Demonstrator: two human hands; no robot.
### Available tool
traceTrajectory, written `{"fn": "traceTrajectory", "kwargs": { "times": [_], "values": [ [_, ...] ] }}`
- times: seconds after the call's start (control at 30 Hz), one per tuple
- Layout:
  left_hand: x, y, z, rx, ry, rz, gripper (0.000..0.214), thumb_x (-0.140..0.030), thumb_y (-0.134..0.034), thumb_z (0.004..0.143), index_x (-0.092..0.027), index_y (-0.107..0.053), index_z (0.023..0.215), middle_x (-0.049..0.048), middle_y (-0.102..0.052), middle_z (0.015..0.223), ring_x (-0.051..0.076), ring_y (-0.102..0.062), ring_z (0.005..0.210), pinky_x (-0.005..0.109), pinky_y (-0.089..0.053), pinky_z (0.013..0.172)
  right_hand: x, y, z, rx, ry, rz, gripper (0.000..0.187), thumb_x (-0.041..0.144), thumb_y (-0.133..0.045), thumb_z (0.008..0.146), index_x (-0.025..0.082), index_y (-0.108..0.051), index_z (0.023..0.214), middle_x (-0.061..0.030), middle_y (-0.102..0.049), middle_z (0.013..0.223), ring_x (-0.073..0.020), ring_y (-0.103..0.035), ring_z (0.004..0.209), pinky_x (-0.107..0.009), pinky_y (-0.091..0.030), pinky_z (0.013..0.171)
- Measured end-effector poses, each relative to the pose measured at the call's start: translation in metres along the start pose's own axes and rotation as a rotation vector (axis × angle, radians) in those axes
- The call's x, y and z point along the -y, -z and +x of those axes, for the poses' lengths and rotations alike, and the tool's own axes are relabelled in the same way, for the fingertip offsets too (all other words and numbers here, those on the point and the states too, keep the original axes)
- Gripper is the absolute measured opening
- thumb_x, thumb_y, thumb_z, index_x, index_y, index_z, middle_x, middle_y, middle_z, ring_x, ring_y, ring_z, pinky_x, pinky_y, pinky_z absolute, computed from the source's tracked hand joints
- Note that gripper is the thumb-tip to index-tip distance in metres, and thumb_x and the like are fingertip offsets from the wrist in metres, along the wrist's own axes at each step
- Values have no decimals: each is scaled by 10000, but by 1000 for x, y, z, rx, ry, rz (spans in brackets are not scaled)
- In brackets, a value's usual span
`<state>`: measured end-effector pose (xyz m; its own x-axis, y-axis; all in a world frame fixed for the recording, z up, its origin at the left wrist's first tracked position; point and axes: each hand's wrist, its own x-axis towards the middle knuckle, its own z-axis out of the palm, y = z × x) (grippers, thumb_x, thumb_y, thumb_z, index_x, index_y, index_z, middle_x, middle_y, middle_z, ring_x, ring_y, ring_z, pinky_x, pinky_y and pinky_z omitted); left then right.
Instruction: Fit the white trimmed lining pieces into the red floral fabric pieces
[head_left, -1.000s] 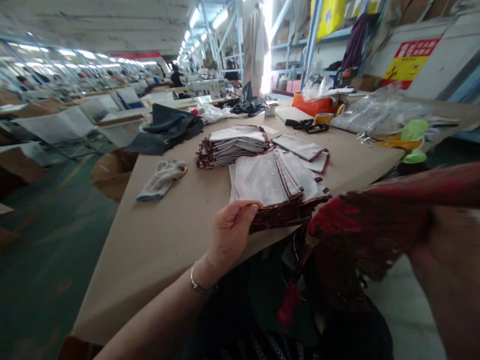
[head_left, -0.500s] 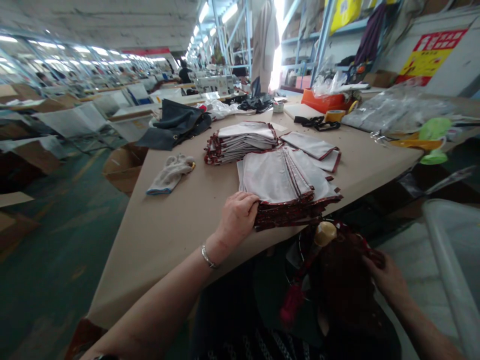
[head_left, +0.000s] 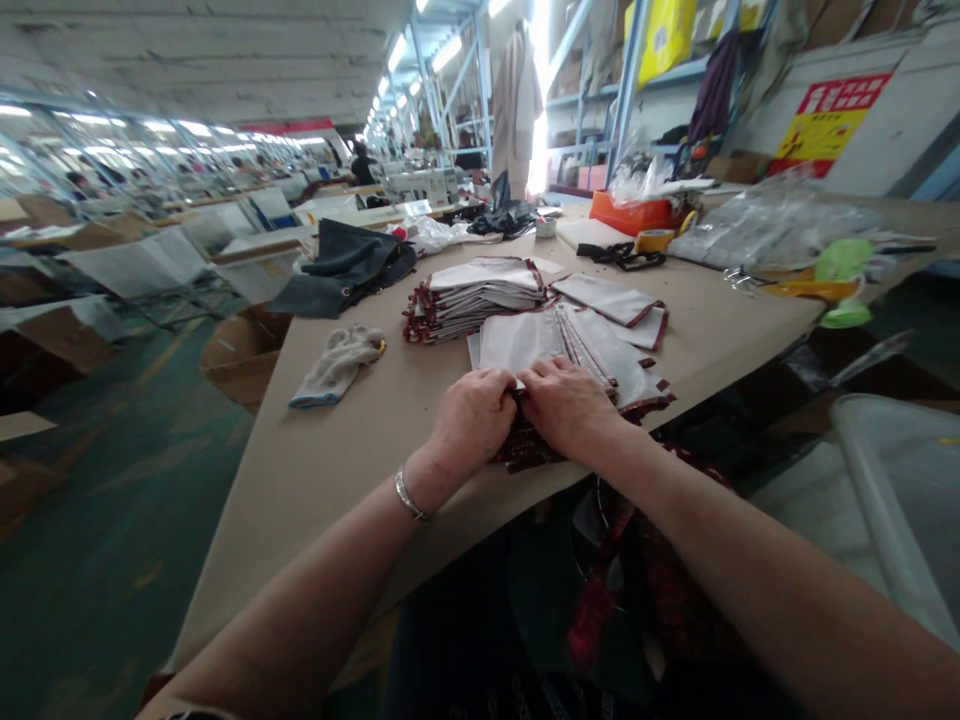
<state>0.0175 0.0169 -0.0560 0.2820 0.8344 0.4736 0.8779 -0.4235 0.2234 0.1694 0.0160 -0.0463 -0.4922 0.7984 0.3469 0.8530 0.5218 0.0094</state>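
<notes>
A fanned stack of grey fabric pieces with dark red edging (head_left: 577, 350) lies near the front edge of the brown table (head_left: 360, 440). My left hand (head_left: 474, 418) and my right hand (head_left: 568, 408) sit side by side on the stack's near edge, fingers curled down onto the top pieces. A second, tidier stack (head_left: 472, 290) of the same pieces lies behind it, and two loose pieces (head_left: 619, 303) lie to its right. Dark red patterned cloth (head_left: 645, 600) hangs in my lap below the table edge.
A white work glove (head_left: 337, 364) lies left of the stacks. Dark folded fabric (head_left: 345, 265), an orange tray (head_left: 628, 211), tape rolls (head_left: 652, 240), clear plastic bags (head_left: 765, 230) and green items (head_left: 840, 275) crowd the far side. A clear bin (head_left: 900, 480) stands at my right.
My right hand came up from the red cloth in my lap and now rests on the near stack beside my left hand, which stayed at the stack's edge.
</notes>
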Motion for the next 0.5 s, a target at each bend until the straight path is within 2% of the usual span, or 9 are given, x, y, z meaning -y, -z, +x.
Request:
{"fn": "traceTrajectory", "kwargs": {
  "times": [0.07,0.13,0.27,0.33,0.37,0.43,0.5],
  "values": [
    [1,4,0,-16,-1,39,183,-107,-488,770,-184,-652,790,49,-682,808,193,-619,781,293,-470,729,-8,-6,13,75,-45,-94,219,131,-434,883,144,-648,925,-129,-656,971,-272,-602,928,-365,-473,750],
    [5,5,-1,-33,-6,90,178,-95,-482,764,-181,-636,791,56,-665,812,199,-610,793,302,-468,731,-21,-1,16,91,-125,-142,258,90,-396,871,143,-646,909,-129,-667,939,-252,-634,842,-336,-462,673],
    [13,5,-4,-78,44,52,116,-135,-500,784,-173,-609,795,62,-636,831,199,-598,782,319,-473,709,-36,25,-2,-101,-246,-133,264,115,-427,842,157,-623,1013,-114,-689,892,-238,-650,757,-319,-445,621],
    [11,7,-9,-128,140,-165,83,-153,-516,783,-181,-591,758,27,-610,738,165,-581,690,295,-479,648,-33,32,-24,-190,-237,-95,284,143,-466,823,163,-608,1069,-113,-693,890,-241,-648,763,-319,-451,625],
    [6,10,-12,-164,206,-343,74,-155,-518,779,-186,-578,749,6,-590,687,143,-563,628,275,-478,599,-28,32,-37,-207,-219,-64,292,145,-475,817,162,-604,1078,-113,-692,890,-240,-646,763,-318,-455,627],
    [-9,17,-23,-222,349,-790,41,-171,-525,777,-199,-555,778,-26,-566,645,108,-529,534,234,-467,492,-16,27,-68,-179,-172,28,272,131,-469,818,158,-612,1048,-108,-687,874,-235,-642,757,-318,-468,638],
    [-30,24,-39,-177,492,-1227,34,-226,-551,789,-209,-536,813,-32,-581,673,95,-535,506,210,-463,426,-3,16,-100,-102,-142,188,256,109,-441,836,151,-625,1009,-99,-681,853,-231,-642,777,-328,-484,684]
  ]
}}
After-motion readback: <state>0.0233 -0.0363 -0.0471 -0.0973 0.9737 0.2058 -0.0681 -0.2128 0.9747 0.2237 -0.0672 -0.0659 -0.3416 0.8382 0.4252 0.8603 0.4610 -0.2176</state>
